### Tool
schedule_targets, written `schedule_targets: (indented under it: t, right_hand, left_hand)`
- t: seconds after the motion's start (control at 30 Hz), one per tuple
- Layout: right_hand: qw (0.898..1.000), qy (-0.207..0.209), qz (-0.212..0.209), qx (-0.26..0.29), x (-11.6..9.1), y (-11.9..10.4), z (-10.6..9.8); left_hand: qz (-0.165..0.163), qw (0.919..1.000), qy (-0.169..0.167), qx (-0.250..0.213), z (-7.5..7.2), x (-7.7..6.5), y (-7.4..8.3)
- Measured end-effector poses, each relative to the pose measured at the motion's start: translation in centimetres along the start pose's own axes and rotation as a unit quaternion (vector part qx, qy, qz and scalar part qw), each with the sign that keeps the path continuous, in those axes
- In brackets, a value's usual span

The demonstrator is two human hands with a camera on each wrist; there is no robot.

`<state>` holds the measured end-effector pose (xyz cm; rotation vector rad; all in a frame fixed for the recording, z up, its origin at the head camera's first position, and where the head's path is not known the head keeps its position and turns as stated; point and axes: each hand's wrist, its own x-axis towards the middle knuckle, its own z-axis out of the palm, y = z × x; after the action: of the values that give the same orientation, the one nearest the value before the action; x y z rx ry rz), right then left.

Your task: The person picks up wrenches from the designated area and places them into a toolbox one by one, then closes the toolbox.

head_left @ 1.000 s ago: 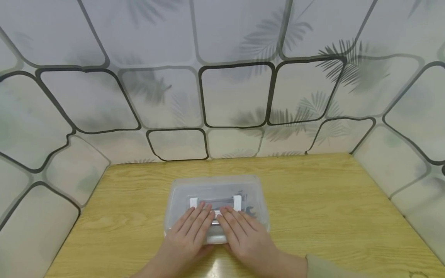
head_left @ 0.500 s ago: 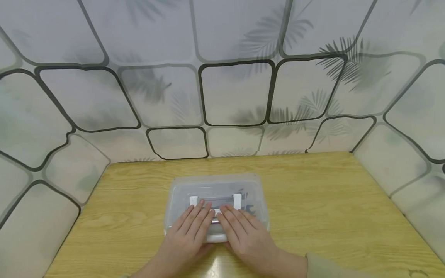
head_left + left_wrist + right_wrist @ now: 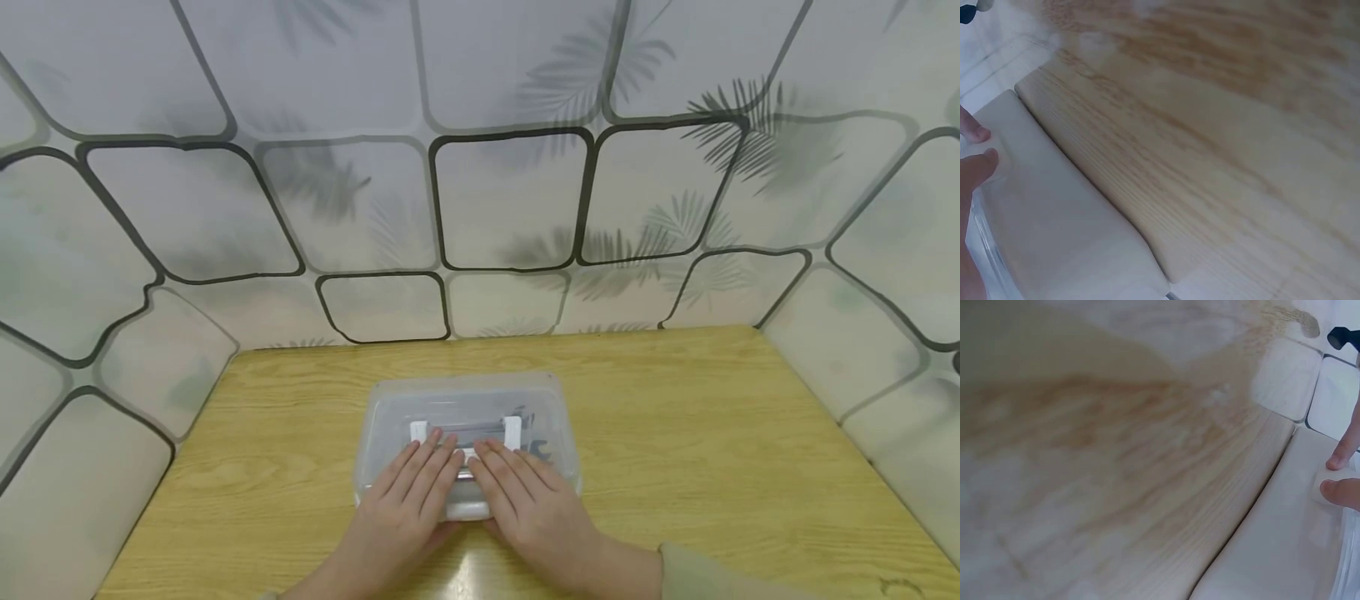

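Observation:
A plastic storage box (image 3: 465, 392) with a clear lid sits on the wooden table, in the lower middle of the head view. Its lid carries a handle with white mounts (image 3: 512, 432). My left hand (image 3: 401, 508) lies over the left front, fingers stretched onto the lid and handle. My right hand (image 3: 536, 512) mirrors it on the right. In both wrist views the thumbs, the left thumb (image 3: 982, 167) and the right thumb (image 3: 1344, 492), press a small pale latch (image 3: 1321, 487) on the box's front. Dark grey shapes (image 3: 534, 450) show on or through the lid.
The wood-grain table (image 3: 697, 450) extends around the box. A patterned wall covering (image 3: 510, 208) with leaf prints and dark outlines stands behind the table and along both sides. Light glints on the table near its front.

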<state>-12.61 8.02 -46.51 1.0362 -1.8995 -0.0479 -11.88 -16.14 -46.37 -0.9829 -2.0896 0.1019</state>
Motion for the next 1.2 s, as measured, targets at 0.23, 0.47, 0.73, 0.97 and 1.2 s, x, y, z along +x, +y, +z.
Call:
schedule_targets:
  t: [0.23, 0.47, 0.73, 0.97, 1.2]
  right_hand:
    - [1.0, -0.011, 0.003, 0.011, 0.0, 0.1, -0.2]
    - [0.999, -0.039, 0.006, 0.036, -0.2, 0.3, -0.4]
    - [0.997, -0.04, 0.006, 0.063, -0.2, 0.6, -0.7]
    - [0.996, -0.032, 0.005, 0.079, 0.2, 1.5, -1.8]
    - [0.998, 0.001, 0.01, 0.063, 1.2, 3.5, -3.1]
  left_hand:
    - [0.0, 0.9999, -0.013, -0.005, -0.2, 0.0, -0.1]
    - [0.009, 0.9998, -0.005, -0.014, -0.5, 0.4, -0.3]
    - [0.005, 0.9993, -0.015, -0.035, -0.7, 0.5, -0.3]
    - [0.009, 0.9988, -0.002, -0.047, -0.8, 1.2, -0.9]
    - [0.008, 0.9991, 0.017, -0.037, -2.0, 2.5, -2.5]
